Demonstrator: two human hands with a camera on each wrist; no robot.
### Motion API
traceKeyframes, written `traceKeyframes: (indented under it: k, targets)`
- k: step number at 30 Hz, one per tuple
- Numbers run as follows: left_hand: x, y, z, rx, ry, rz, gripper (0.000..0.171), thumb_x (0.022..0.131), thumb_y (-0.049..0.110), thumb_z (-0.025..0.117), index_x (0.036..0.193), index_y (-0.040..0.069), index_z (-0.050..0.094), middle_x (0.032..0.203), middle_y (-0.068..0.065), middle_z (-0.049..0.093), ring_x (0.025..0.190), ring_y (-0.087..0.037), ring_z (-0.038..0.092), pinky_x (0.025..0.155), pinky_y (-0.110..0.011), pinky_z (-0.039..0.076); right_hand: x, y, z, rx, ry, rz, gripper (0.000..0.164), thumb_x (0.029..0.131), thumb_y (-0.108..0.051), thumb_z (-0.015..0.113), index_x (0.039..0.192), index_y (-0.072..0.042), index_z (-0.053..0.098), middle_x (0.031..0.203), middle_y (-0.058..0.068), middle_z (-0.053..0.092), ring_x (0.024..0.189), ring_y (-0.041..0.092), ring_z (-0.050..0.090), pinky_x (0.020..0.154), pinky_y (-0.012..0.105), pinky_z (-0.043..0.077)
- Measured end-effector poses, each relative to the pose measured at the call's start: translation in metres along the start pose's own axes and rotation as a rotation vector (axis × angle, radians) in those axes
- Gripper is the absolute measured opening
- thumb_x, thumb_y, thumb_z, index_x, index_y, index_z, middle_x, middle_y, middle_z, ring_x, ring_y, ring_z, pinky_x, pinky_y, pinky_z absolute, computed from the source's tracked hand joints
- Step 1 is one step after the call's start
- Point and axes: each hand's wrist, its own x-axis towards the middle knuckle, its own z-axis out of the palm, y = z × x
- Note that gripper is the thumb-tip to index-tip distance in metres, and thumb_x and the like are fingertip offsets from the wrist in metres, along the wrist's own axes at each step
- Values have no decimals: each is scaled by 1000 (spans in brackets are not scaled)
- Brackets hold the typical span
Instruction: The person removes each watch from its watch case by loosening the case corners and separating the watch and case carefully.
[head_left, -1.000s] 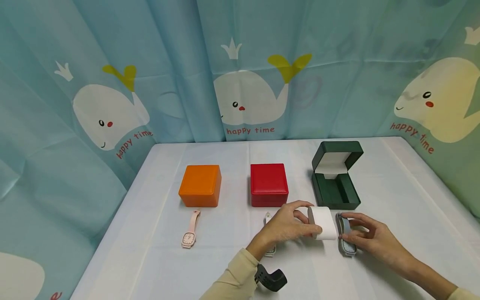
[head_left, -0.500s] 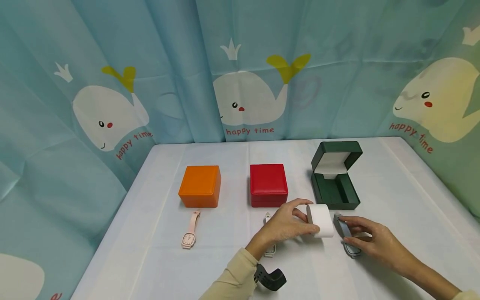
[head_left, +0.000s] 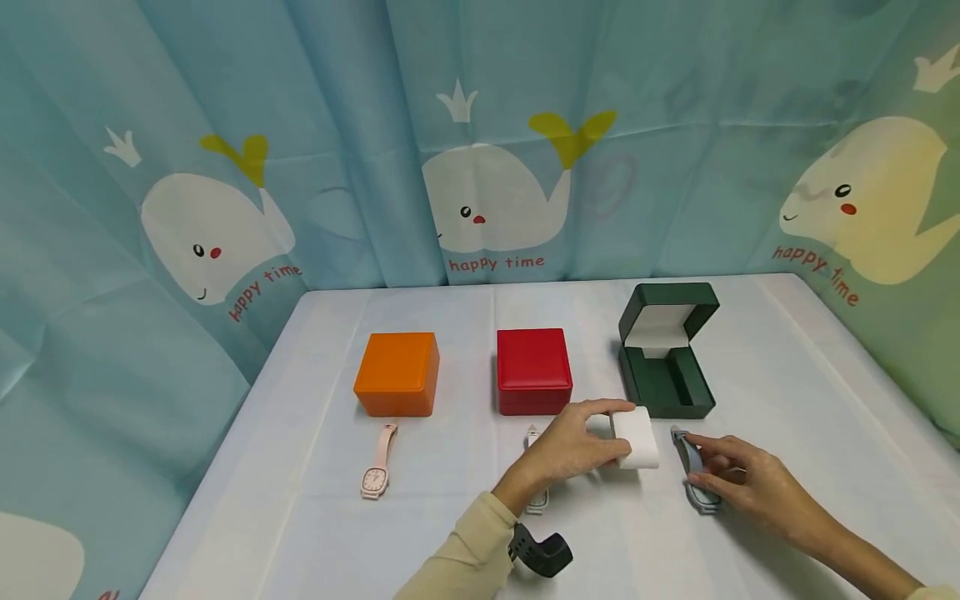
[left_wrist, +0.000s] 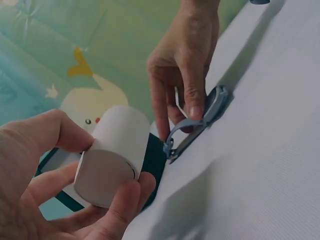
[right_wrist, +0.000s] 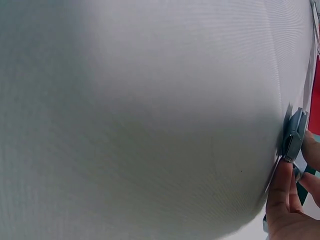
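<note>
My left hand (head_left: pixel 573 446) holds a white rounded watch pillow (head_left: pixel 637 437) in front of the green box, thumb and fingers at its end and sides. In the left wrist view the flat end of the pillow (left_wrist: pixel 105 177) faces the camera. To its right, my right hand (head_left: pixel 738 475) pinches the strap of a grey-blue watch (head_left: pixel 692 471) between thumb and fingers. This watch lies slanted, low over the white cloth, with its case toward me. Only a corner of the watch (right_wrist: pixel 295 132) and some fingertips show in the right wrist view.
Behind the hands stands the green watch box (head_left: pixel 671 412) with its lid raised. A closed red box (head_left: pixel 534 362) and a closed orange box (head_left: pixel 397 375) stand left of it. A pink watch (head_left: pixel 375 479) lies before the orange box; a white watch (head_left: pixel 538 502) lies partly under my left wrist.
The grey-blue watch has turned from nearly straight to slanted, its case end swinging right. My left fingers have shifted on the pillow, which has risen slightly and tipped.
</note>
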Motion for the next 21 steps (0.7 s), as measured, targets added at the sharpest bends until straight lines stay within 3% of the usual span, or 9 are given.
traceKeyframes:
  k: [4,8,10,14,18,21]
  targets:
    - [2,0,1,13,21,21,45,89,12,71,134,17,68,119,10,59,79,-12,65,73,-25,53,1,-2,-1,-9,-2,15,50,75,3,86,121,7,69,92,-1,65,75,3,62,67,19,56]
    - [4,-1,3,0,81,36,46,88,12,70,134,14,67,92,5,70,68,-16,66,66,-23,50,1,-3,-1,-1,-3,8,48,76,2,86,121,7,69,89,-5,65,76,3,63,67,19,56]
    - [5,-1,4,-12,117,57,46,88,10,71,133,12,66,88,5,69,63,-15,64,63,-22,49,2,-4,-2,-5,-12,3,48,76,1,86,121,7,69,89,-6,65,76,3,63,67,19,56]
    - [8,1,8,-15,174,98,46,88,7,72,133,11,66,103,9,62,59,-10,61,60,-21,49,4,-7,-6,-38,-20,27,50,76,-3,88,121,5,66,93,-2,65,76,2,62,66,22,56]
    - [14,5,12,23,198,103,48,88,6,74,134,16,66,112,8,57,64,-6,62,63,-21,52,10,-9,-14,-99,26,69,44,83,-9,85,120,2,64,101,8,66,78,1,61,64,23,55]
    - [20,10,13,65,189,108,52,88,5,75,138,14,61,118,7,56,70,-6,63,68,-21,53,19,-6,-19,-158,75,31,35,86,-7,81,117,2,66,101,7,64,80,0,56,62,20,50]
